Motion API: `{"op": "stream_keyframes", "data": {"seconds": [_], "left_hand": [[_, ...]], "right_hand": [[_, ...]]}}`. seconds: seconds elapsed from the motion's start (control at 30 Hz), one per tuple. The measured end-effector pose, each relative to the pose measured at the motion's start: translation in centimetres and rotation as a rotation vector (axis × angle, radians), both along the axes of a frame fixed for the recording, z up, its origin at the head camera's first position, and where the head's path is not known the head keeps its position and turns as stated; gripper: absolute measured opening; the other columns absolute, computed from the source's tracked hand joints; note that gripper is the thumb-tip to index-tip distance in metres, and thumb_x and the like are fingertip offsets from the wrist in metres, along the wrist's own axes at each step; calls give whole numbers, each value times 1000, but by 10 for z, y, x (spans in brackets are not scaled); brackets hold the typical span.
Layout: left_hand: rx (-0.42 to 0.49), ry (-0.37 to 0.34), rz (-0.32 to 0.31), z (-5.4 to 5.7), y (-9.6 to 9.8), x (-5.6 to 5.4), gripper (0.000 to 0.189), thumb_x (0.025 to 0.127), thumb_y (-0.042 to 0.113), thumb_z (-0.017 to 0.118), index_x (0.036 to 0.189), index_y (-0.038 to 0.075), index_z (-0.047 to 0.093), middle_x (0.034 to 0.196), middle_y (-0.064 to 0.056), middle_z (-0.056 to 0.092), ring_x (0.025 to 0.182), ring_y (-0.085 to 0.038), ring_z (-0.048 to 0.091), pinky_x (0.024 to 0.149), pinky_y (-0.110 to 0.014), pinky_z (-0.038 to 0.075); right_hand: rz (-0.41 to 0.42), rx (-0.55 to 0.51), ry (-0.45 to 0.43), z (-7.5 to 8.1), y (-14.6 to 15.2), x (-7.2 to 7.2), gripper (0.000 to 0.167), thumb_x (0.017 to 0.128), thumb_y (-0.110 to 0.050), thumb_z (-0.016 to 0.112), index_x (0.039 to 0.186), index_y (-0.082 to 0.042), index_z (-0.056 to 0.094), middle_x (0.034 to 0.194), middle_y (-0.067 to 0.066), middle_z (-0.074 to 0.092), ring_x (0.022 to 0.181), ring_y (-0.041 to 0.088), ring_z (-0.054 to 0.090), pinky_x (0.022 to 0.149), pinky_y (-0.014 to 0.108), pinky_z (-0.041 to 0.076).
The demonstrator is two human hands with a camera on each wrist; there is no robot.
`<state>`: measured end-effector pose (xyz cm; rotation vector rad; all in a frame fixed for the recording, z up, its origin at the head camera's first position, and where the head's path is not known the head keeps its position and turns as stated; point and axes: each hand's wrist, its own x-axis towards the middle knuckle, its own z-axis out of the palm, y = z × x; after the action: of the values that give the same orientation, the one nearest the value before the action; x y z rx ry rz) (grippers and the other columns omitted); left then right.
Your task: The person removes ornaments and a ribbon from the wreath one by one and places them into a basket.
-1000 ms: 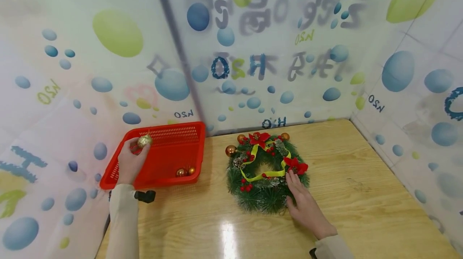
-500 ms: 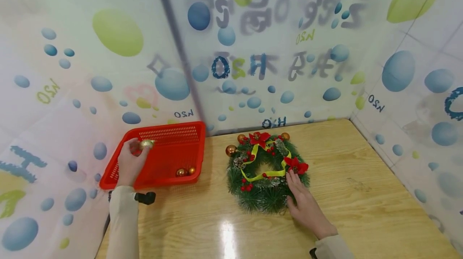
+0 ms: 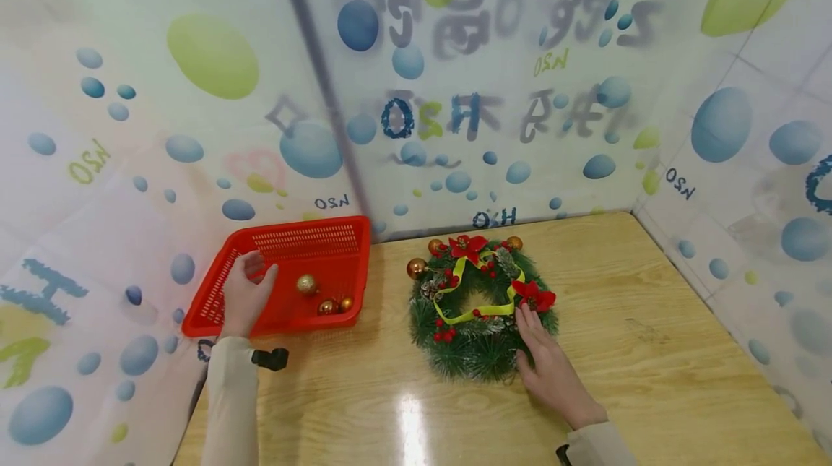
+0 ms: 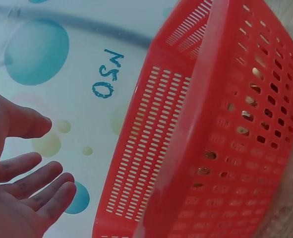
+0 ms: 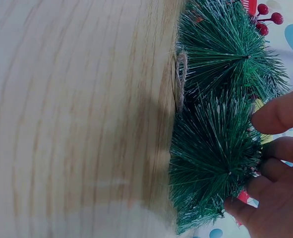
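My left hand (image 3: 245, 300) is over the left side of a red plastic basket (image 3: 276, 325), with its fingers relaxed and nothing between them. The left wrist view shows the same hand (image 4: 25, 188) beside the basket's slotted wall. A pale gold Christmas ball (image 3: 306, 284) is inside the basket, near two shinier copper-gold balls (image 3: 328, 306). On the table lies a green Christmas wreath (image 3: 455, 361). My right hand (image 3: 552, 372) rests on its right side, fingertips just below a red poinsettia flower (image 3: 534, 296). Up close, thumb and fingers touch the needles.
The wreath carries a yellow-green ribbon (image 3: 464, 319), red berries (image 3: 445, 332), a pine cone (image 3: 429, 288) and several copper balls, one (image 3: 417, 268) sticking out at its upper left. Printed curtain walls (image 3: 494, 90) stand behind and beside the wooden table (image 3: 351, 408).
My left hand has let go of the pale gold ball, which now lies in the basket, and its fingers have spread. My right hand has stayed on the wreath.
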<state>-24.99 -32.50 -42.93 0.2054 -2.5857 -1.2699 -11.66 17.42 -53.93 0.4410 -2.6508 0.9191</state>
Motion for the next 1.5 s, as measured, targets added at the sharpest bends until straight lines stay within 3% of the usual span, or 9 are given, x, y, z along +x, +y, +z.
{"op": "stream_keyframes", "data": {"seconds": [0.47,0.73,0.83,1.0,1.23,1.5], "left_hand": [[34,46,-44,-1,20,9,53,101,19,63,146,1,43,145,-23,51,134,-41,51,112,-55,44],[87,24,-170,4,57,21,52,103,29,60,147,6,45,143,-16,54,134,-32,53,113,-51,44],[98,9,-210,1,72,23,49,103,27,61,146,8,47,142,-15,56,131,-30,55,113,-50,45],[112,2,-259,-7,95,27,45,102,22,63,142,6,50,140,-16,57,129,-32,57,112,-50,46],[155,22,-315,-9,118,31,43,100,15,64,140,5,51,139,-19,58,128,-34,57,111,-52,47],[194,92,-369,-18,148,48,40,98,11,68,135,2,57,130,-17,64,121,-33,63,104,-48,53]], "right_hand": [[-7,6,-12,-2,1,0,73,88,6,68,153,9,34,161,29,29,146,48,34,111,56,31],[-5,-18,-29,-3,2,1,73,88,7,67,153,9,34,161,28,29,147,47,32,113,55,31],[-4,-22,-26,-3,3,1,73,88,7,67,153,9,34,161,28,28,147,47,33,111,59,33],[-1,-22,-11,-3,3,1,72,89,7,67,153,8,35,161,27,29,146,46,34,113,54,31],[1,-15,-12,-1,2,0,71,89,6,67,152,9,35,161,28,30,146,46,35,112,57,33],[6,-34,-43,1,3,2,70,90,6,65,153,9,33,162,27,28,147,46,32,112,59,35]]}}
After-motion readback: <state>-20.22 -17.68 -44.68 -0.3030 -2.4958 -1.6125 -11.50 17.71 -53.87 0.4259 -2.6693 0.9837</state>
